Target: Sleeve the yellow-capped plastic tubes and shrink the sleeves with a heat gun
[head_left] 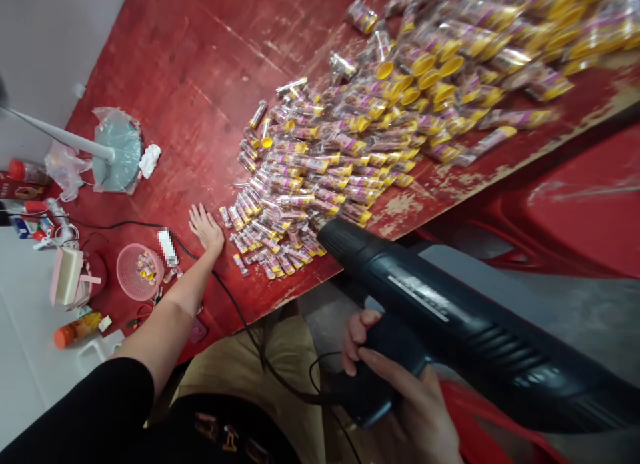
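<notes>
My right hand (400,391) is wrapped round the grip of a black heat gun (425,297). Its nozzle points at the near end of a large pile of small tubes with yellow caps (325,157), each in clear plastic wrap. My left hand (207,229) lies flat on the red table with its fingers spread, just left of the nearest tubes. Nothing shows in that hand. From the gun's grip a black cord (233,301) runs across the table, passing by my left wrist.
Left of my arm stands a pink basket (123,281) with a few tubes inside. A lamp-like stand with a plastic-covered base (131,159), crumpled tissue (149,160) and an orange-capped bottle (79,329) lie farther left. A red plastic chair (585,211) adjoins the table edge.
</notes>
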Motion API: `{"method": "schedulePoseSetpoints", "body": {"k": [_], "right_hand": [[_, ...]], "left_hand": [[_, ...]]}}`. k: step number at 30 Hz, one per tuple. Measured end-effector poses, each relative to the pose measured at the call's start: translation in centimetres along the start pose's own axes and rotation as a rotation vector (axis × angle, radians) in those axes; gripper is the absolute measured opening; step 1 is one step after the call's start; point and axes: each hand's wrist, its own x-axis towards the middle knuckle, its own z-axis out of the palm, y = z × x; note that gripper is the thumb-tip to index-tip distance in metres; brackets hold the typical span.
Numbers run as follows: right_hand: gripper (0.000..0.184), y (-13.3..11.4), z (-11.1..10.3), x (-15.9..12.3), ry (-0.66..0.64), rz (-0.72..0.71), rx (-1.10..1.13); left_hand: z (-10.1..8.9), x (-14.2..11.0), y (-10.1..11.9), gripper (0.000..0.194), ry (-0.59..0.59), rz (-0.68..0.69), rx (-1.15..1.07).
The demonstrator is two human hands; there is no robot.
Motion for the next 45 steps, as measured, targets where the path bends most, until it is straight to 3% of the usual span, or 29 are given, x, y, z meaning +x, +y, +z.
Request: {"method": "schedulePoseSetpoints", "body": {"k": [9,14,24,33,45], "right_hand": [[0.045,3.6,0.8,0.1,-0.054,0.093,-0.090],[0.041,4.2,2.1,0.9,-0.121,0.099,-0.200],[0.045,5.5,2.8,0.9,-0.125,0.141,-0.284],[0.044,7.6,0.7,-1.1,-0.095,0.249,-0.440],[0.035,9.6,0.1,-2.8,-0.104,0.353,-0.577]], "left_hand": [[-0.2,-0.4,0.4,0.058,-0.025,-0.007,0.000],[0.0,-0.6,0.3,0.058,-0.030,0.000,-0.009],[0.4,-0.7,0.1,0.057,-0.040,-0.016,-0.088],[0.7,-0.8,0.0,0.056,-0.061,-0.006,-0.180],[1.3,-0.7,-0.1,0.053,-0.048,-0.007,-0.236]]}}
